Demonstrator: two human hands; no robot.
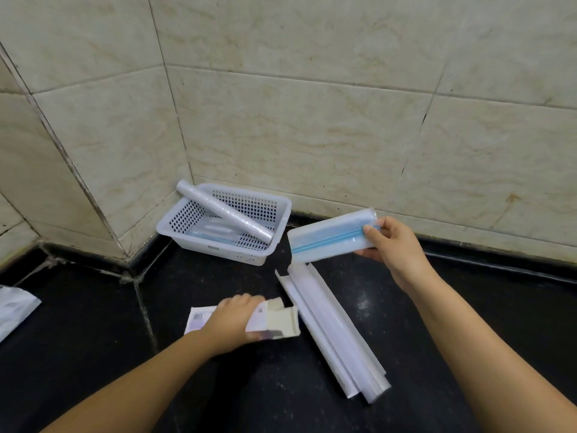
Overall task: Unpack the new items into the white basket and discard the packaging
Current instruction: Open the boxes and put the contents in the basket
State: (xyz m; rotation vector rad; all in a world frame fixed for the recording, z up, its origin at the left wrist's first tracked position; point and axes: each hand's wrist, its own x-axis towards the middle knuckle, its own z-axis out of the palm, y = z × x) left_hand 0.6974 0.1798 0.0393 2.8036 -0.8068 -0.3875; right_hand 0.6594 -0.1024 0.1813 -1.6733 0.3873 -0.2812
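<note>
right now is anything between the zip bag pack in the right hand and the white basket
Nothing visible blocks the way. The folded clear pack with the blue zip strip, held in the right hand, hangs just right of the white perforated plastic basket. Inside, a clear film roll lies diagonally, leaving room beside it.

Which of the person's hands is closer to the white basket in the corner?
Right. The right hand holds a stack of zip bags just beside the white basket; the left hand grips an open carton nearer the person.

beige marbled wall tiles meet a glossy black counter.
</note>
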